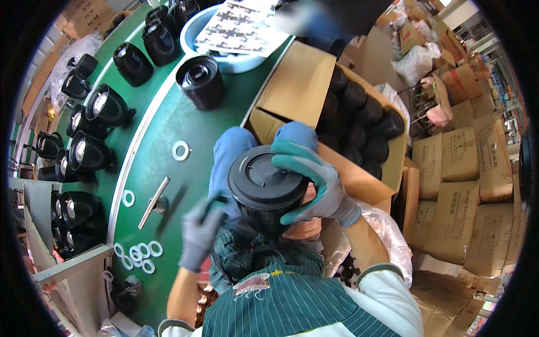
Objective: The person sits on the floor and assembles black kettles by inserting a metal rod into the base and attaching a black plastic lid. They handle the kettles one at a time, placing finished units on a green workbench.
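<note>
My right hand (317, 182), in a grey and green glove, grips the side and rim of a black insulated-jug body (264, 182) above my lap. Its round, flat, grooved end faces up. My left hand (200, 231), gloved alike and blurred, is just left of the jug body, its fingers apart and nothing visible in them. A metal T-shaped tool (154, 203) stands on the green table (185, 121) beyond that hand. White rings (136, 254) lie in a cluster near the table's lower left, with a single ring (180, 150) farther up.
Another black jug body (200, 82) stands near a blue basin (238, 65) with a printed sheet on it. Black jugs (95, 106) line the left side. An open carton (400, 160) of black parts is at my right, before stacked cartons (455, 213). A person (337, 17) is at the top.
</note>
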`<state>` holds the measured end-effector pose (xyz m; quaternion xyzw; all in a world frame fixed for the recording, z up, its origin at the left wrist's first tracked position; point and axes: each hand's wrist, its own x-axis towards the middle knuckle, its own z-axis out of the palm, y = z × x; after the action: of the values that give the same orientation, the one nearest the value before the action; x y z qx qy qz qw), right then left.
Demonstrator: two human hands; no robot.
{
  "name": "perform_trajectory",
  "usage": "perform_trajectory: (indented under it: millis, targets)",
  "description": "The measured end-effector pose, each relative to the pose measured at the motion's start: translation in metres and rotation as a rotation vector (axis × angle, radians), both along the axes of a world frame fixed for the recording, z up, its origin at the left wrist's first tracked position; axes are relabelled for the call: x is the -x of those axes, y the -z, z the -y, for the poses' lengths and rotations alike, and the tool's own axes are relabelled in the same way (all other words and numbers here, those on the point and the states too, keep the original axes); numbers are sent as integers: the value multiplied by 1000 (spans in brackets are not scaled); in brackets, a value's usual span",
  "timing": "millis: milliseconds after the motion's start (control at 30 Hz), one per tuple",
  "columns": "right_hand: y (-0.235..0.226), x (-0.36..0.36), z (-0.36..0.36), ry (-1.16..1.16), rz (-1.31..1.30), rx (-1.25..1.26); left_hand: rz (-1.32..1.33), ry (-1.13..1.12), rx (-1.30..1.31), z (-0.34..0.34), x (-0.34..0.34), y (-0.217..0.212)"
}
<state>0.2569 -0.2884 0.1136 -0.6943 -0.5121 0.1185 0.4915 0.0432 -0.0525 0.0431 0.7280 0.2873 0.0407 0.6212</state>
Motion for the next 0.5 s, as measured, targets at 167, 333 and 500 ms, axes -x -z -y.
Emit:
perform_trajectory:
  millis: [167,333,500]
  targets:
    - [76,27,-3,-54,91,9,-500,0,-1224,-136,58,67]
    - [79,38,-17,57,52,52,-569,43,-967,-179,79,96]
    - [92,46,-13,140,9,176,-391,-175,-542,-147,32,40]
